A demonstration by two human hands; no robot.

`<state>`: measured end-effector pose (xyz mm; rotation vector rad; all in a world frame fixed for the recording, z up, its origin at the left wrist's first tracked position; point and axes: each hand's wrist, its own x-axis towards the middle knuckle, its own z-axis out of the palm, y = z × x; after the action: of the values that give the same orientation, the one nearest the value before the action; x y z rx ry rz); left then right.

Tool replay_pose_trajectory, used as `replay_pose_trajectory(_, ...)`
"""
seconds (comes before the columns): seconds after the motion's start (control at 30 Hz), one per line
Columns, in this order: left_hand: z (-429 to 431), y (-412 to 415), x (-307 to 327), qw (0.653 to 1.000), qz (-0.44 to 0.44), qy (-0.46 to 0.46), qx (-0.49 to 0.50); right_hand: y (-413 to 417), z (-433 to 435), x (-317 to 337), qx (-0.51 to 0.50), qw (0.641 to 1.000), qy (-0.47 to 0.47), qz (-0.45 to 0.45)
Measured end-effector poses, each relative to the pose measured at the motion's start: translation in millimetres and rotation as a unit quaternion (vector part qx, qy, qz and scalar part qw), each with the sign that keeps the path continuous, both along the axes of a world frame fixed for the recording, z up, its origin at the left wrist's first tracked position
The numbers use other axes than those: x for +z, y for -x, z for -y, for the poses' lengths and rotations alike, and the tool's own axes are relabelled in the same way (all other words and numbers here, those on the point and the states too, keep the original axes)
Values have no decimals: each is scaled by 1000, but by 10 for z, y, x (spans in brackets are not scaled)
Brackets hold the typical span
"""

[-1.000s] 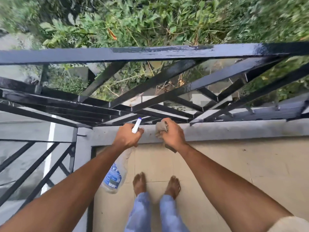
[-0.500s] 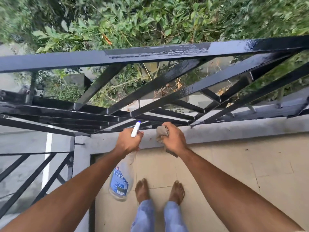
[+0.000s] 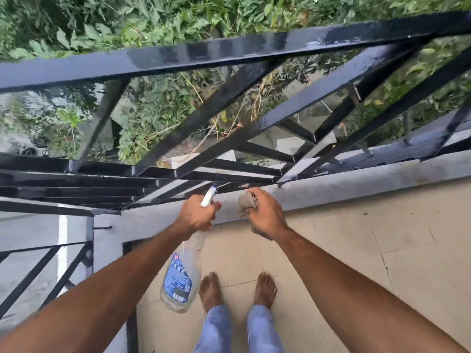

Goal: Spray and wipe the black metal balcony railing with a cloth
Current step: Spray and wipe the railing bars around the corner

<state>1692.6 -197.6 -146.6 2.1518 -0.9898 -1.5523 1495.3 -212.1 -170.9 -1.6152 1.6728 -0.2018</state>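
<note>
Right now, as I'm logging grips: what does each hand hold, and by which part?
The left hand grips the spray bottle at its neck, below the white nozzle; the right hand holds the cloth, bunched up.

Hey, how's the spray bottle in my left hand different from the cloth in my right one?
The clear plastic spray bottle with a blue label is rigid and long; the grey-brown cloth is soft and bunched. The bottle hangs mostly exposed below the left hand; the cloth is largely hidden inside the right hand. Both are held low, side by side, near the bottom bars of the black metal railing.
</note>
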Motion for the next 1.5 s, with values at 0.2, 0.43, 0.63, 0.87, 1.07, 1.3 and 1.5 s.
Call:
replay_pose_trajectory(0.2, 48, 145, -158, 1000, 21, -9, -4, 202, -34, -106, -13, 1000, -9, 5)
replay_pose_trajectory(0.43, 147, 391, -365, 998, 9, -23, -49, 399, -154, -331, -43, 999, -8, 5)
replay_pose_trajectory(0.63, 268, 662, -513, 997, 36, -11, -73, 549, -208, -481, -82, 996, -17, 27)
replay_pose_trajectory(0.87, 412, 926, -710, 995, 20, -25, -94, 789, -251, -629, -114, 993, -20, 19)
replay_pose_trajectory(1.07, 496, 1192, -769, 992, -9, -45, -119, 1047, -281, -691, -136, 990, -34, 9)
replay_pose_trajectory(1.3, 428, 1242, -773, 991, -10, -26, -128, 1145, -245, -722, -131, 991, -36, -2)
replay_pose_trajectory(1.5, 278, 881, -515, 995, 3, 32, -96, 837, -116, -622, -118, 993, 4, 29)
